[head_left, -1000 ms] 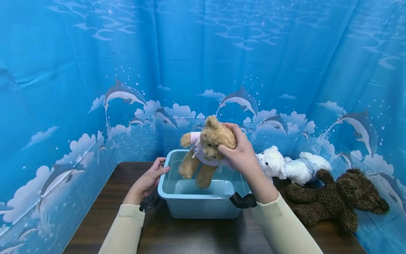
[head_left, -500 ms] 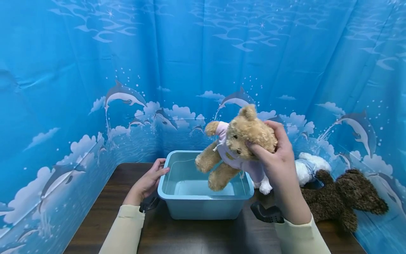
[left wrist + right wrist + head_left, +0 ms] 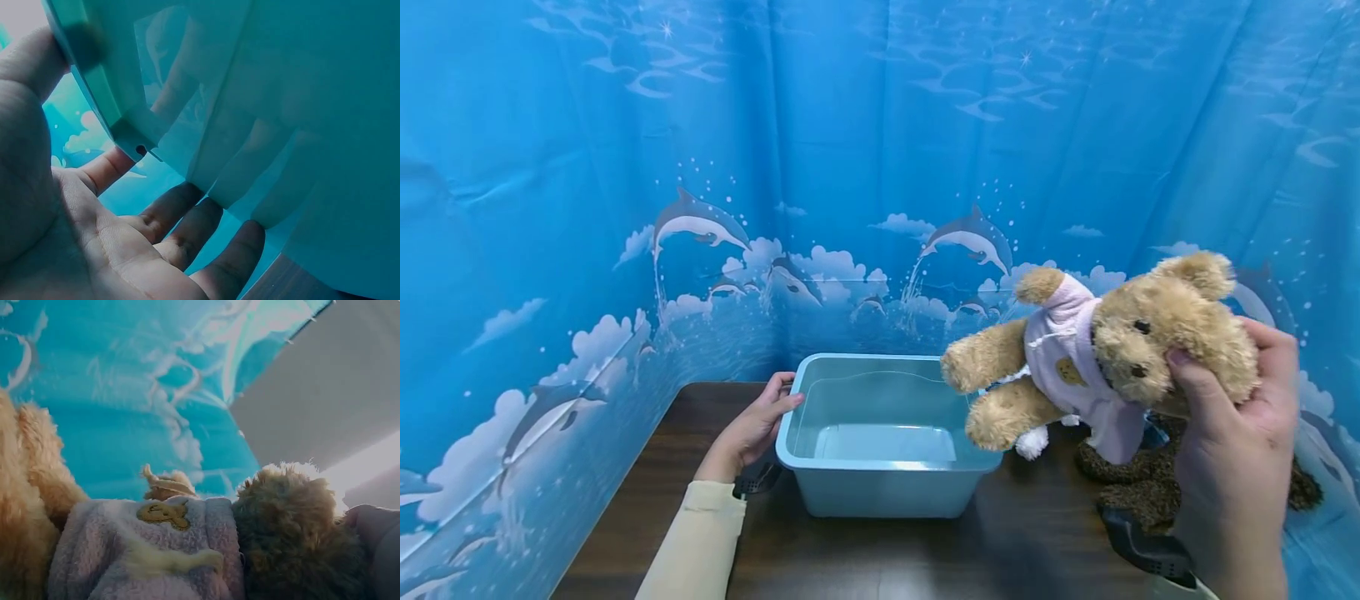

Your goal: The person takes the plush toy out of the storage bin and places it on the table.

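Note:
My right hand (image 3: 1240,433) grips a tan teddy bear (image 3: 1075,358) by its head, thumb pressed on its face. The bear wears a pale pink hooded top with a small bear patch and is held tilted, legs toward the basin. In the right wrist view its pink top (image 3: 144,550) and fur fill the bottom. A light blue plastic basin (image 3: 887,492) stands in the middle, nothing inside it. At its left end my left hand (image 3: 751,429) holds the rim, thumb over the edge; the left wrist view shows the fingers (image 3: 228,262) against the outer wall.
Behind my right hand, a dark brown plush toy (image 3: 1138,479) lies on the brown wooden table (image 3: 850,558), partly hidden. Part of a white plush toy (image 3: 1032,442) shows by the basin's right end. A blue dolphin-print curtain (image 3: 820,208) surrounds the table.
My right hand has carried the teddy bear from above the basin to the right, closer to the camera, now covering much of the white and brown plush toys. The left hand and basin stayed put.

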Demonstrator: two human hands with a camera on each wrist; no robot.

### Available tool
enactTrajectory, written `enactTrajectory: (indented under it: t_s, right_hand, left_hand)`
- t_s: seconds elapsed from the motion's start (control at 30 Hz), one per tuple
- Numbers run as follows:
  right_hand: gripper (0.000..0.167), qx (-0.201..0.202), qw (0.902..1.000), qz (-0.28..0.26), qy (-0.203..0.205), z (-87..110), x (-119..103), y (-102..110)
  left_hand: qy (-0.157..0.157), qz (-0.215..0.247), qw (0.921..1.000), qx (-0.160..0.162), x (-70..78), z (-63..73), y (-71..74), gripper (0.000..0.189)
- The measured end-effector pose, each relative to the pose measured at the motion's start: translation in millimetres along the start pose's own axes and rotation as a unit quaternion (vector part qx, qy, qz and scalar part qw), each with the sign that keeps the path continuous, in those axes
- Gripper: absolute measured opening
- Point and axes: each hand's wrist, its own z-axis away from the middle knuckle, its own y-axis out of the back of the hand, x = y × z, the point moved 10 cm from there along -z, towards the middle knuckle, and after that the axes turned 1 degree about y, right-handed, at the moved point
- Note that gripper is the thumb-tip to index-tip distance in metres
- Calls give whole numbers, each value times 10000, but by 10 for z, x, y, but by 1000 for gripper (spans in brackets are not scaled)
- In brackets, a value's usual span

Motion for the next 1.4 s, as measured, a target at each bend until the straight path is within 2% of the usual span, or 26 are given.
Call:
enactTrajectory:
  t_s: [0.17,0.27,0.33,0.43,0.53,0.67,0.7,0.8,0.83,1.07,1.2,1.3,1.4]
  right_hand:
    - [57,767,9959,449,183,-68,4,543]
    - [61,1062,9916,712,192,-70,64,818]
    - [63,1193,9867,1092,191,-61,105,962]
    - [63,1291,9712,2003,10,-23,184,1109]
    - [62,1423,9474,2820,-524,44,313,1248]
    - [63,1470,9236,3227,-1456,191,538,1419]
    - [62,1444,9164,3380,-1585,225,580,1455]
    - [60,1361,9040,3600,-1861,306,696,1552]
    - [58,1385,9048,3497,-1994,335,749,1582]
    - [56,1146,8880,3730,-2432,496,1045,1632]
    - [54,1125,8832,3672,-2692,556,1212,1672]
    - [53,1121,8863,3461,-2864,582,1333,1697]
    - [55,1108,8838,3363,-3060,611,1451,1719]
  left_hand:
    - [-17,41,10000,-49,32,-43,-19,57]
    - [-13,39,10000,-63,33,-44,-25,56]
    - [-11,40,10000,-46,25,-32,-21,55]
    - [2,40,10000,-20,5,-8,-9,55]
    - [27,48,10000,-35,-11,-3,-4,56]
    - [50,63,10000,-20,-33,-6,-1,59]
    - [53,65,10000,-6,-35,-7,1,59]
    - [64,54,10000,14,-38,-10,4,60]
    - [68,46,10000,15,-37,-12,4,60]
    - [28,54,10000,-5,-36,-29,3,58]
    - [13,84,10000,-31,-33,-33,-8,57]
    - [9,91,10000,-8,-31,-27,-4,57]
    - [1,99,10000,5,-25,-18,-1,56]
